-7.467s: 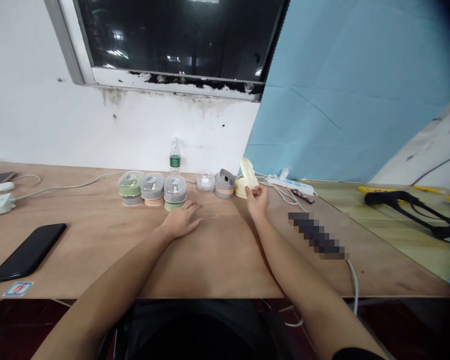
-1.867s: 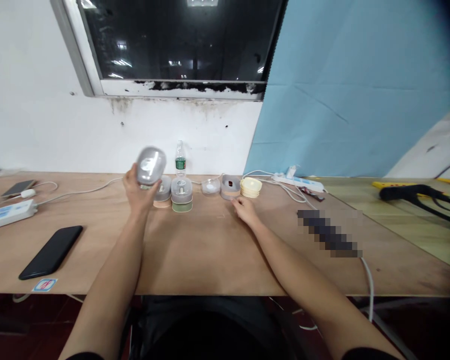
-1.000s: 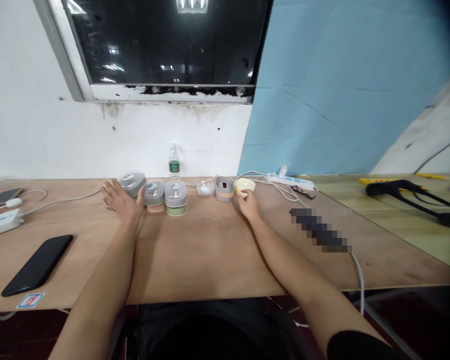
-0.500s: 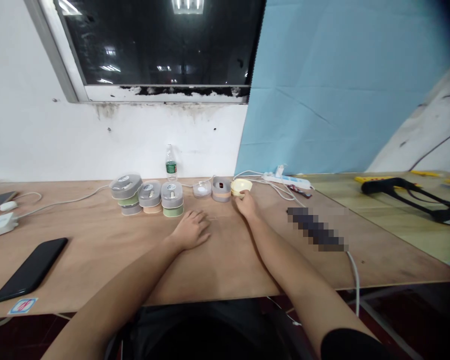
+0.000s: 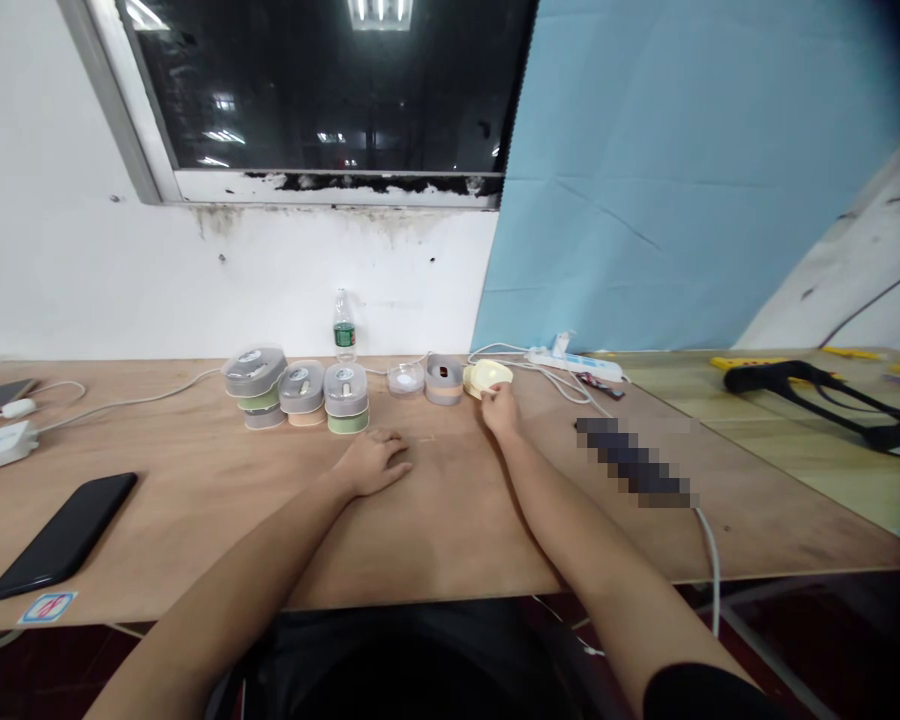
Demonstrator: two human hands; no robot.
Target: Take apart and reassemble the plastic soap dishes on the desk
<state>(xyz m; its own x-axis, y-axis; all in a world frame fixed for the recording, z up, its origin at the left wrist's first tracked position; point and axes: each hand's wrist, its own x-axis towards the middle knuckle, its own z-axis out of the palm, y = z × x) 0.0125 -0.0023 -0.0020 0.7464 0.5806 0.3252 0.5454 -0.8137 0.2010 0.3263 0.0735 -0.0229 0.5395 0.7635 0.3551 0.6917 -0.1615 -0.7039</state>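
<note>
My right hand [image 5: 500, 408] pinches the near rim of a pale yellow bowl [image 5: 490, 376], which is tilted. Part of another pale yellow piece shows behind its left side. Just left of these stands a grey and peach round container [image 5: 443, 380] with a small dark red thing inside, then a clear shallow dish [image 5: 405, 378]. My left hand [image 5: 371, 463] lies on the tabletop with fingers loosely spread and nothing in it. Nearest to it is a stacked container with grey lid and green base [image 5: 346, 398].
More stacked containers [image 5: 255, 385] stand left, one with a peach base [image 5: 301, 393]. A water bottle [image 5: 343, 328] is by the wall. A black phone [image 5: 65, 535] lies at left. Power strips [image 5: 579, 363], cables, a blurred-out dark object [image 5: 634, 460] and a black frame [image 5: 817, 400] are right.
My right hand has shifted slightly right, and the yellow bowl has moved right and tilted, uncovering a yellow piece behind it. My left hand has drawn a little to the left.
</note>
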